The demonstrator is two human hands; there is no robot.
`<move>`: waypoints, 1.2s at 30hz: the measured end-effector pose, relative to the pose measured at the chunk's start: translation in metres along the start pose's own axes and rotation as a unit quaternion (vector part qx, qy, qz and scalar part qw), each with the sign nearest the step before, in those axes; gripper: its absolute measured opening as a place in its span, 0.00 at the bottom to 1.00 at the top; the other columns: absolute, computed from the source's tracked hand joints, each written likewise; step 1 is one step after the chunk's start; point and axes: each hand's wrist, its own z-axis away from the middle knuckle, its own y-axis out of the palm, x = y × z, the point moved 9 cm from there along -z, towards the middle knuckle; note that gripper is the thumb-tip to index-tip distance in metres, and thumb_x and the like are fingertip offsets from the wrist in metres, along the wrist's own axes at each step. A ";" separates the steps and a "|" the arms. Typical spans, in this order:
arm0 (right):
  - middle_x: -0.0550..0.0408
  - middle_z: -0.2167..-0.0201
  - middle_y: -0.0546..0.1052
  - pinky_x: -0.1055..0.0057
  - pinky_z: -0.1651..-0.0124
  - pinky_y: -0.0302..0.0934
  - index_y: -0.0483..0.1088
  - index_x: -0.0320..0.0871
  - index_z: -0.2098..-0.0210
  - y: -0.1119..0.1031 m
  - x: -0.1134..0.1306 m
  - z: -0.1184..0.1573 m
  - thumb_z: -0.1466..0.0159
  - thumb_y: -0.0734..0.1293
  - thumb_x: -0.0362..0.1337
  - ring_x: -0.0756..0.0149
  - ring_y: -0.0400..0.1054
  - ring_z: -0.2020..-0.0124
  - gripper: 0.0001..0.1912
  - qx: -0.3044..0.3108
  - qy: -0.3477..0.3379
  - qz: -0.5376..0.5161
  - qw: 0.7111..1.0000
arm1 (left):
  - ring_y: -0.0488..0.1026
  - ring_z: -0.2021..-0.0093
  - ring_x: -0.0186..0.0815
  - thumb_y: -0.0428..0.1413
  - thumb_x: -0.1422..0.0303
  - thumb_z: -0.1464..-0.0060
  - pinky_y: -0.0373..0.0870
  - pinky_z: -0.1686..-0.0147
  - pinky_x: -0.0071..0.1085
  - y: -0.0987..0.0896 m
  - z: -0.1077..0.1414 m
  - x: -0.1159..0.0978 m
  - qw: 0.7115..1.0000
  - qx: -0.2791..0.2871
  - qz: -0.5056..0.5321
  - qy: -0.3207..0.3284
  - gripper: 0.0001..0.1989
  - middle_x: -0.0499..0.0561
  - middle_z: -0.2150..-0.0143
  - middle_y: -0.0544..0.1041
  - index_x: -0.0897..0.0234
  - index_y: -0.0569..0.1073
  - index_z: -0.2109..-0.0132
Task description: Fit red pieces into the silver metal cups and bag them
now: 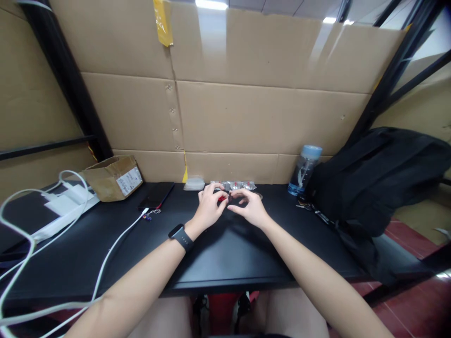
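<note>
My left hand (211, 205), with a dark watch on its wrist, is closed on a small red object (221, 199) whose kind I cannot make out. My right hand (251, 207) faces it, thumb and fingers curved around a thin dark piece (229, 198) between the fingertips of both hands. This piece is too small to name. Just behind the hands lies a row of clear packets (243, 185) with red bits inside. To their left is a clear plastic case (194, 183). A round edge of something shows behind my right hand.
The black table (232, 267) backs onto a cardboard wall. At left are a cardboard box (114, 178), a phone (155, 196) on a white cable, and a white power strip (66, 211). A water bottle (305, 171), keys (305, 204) and a black backpack (373, 183) are at right.
</note>
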 end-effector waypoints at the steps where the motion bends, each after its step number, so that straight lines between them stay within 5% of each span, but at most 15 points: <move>1: 0.50 0.52 0.82 0.65 0.58 0.69 0.76 0.47 0.54 0.001 0.000 0.000 0.45 0.78 0.39 0.58 0.77 0.53 0.20 0.001 0.002 -0.001 1.000 | 0.66 0.40 0.48 0.56 0.69 0.38 0.61 0.45 0.46 -0.001 0.000 -0.001 1.000 -0.002 -0.003 0.008 0.06 0.55 0.44 0.73 0.58 0.78 0.59; 8: 0.48 0.53 0.82 0.66 0.60 0.70 0.74 0.45 0.56 0.008 -0.014 0.000 0.46 0.78 0.44 0.56 0.78 0.52 0.20 0.019 0.091 -0.121 0.988 | 0.68 0.42 0.47 0.55 0.67 0.36 0.62 0.44 0.45 -0.006 -0.001 -0.004 1.000 -0.016 0.020 0.010 0.06 0.55 0.46 0.73 0.59 0.78 0.60; 13: 0.51 0.58 0.83 0.64 0.52 0.71 0.75 0.45 0.58 0.014 -0.021 0.003 0.42 0.76 0.50 0.59 0.77 0.54 0.18 0.034 0.134 -0.184 0.973 | 0.68 0.41 0.47 0.57 0.66 0.37 0.59 0.41 0.47 -0.012 -0.001 -0.006 0.999 -0.029 0.029 -0.005 0.06 0.55 0.45 0.72 0.58 0.80 0.60; 18: 0.50 0.58 0.81 0.68 0.60 0.71 0.77 0.44 0.60 0.013 -0.023 0.002 0.34 0.66 0.57 0.60 0.75 0.54 0.22 0.045 0.158 -0.186 0.969 | 0.68 0.40 0.48 0.60 0.64 0.38 0.58 0.39 0.48 -0.016 -0.002 -0.006 0.999 -0.043 0.022 -0.013 0.06 0.54 0.45 0.73 0.56 0.82 0.62; 28: 0.49 0.57 0.79 0.63 0.54 0.70 0.76 0.44 0.66 0.003 -0.020 -0.005 0.38 0.71 0.44 0.57 0.74 0.53 0.09 0.033 0.055 -0.065 0.996 | 0.69 0.42 0.46 0.57 0.62 0.36 0.59 0.40 0.46 -0.009 -0.003 -0.007 0.999 -0.023 0.031 -0.001 0.09 0.53 0.48 0.75 0.56 0.82 0.62; 32: 0.48 0.55 0.77 0.63 0.54 0.68 0.74 0.45 0.66 -0.001 -0.010 -0.006 0.35 0.68 0.40 0.58 0.72 0.53 0.06 0.047 -0.002 0.044 0.998 | 0.69 0.41 0.43 0.45 0.63 0.29 0.60 0.40 0.43 -0.009 -0.003 -0.003 0.998 -0.027 0.061 -0.022 0.16 0.53 0.46 0.75 0.56 0.78 0.50; 36: 0.48 0.53 0.74 0.58 0.45 0.65 0.73 0.46 0.65 0.001 0.000 -0.003 0.34 0.67 0.35 0.57 0.69 0.49 0.04 0.065 -0.061 0.114 0.990 | 0.64 0.36 0.48 0.53 0.54 0.34 0.58 0.38 0.47 0.006 0.000 0.000 0.999 0.034 0.037 -0.007 0.17 0.52 0.39 0.72 0.52 0.75 0.43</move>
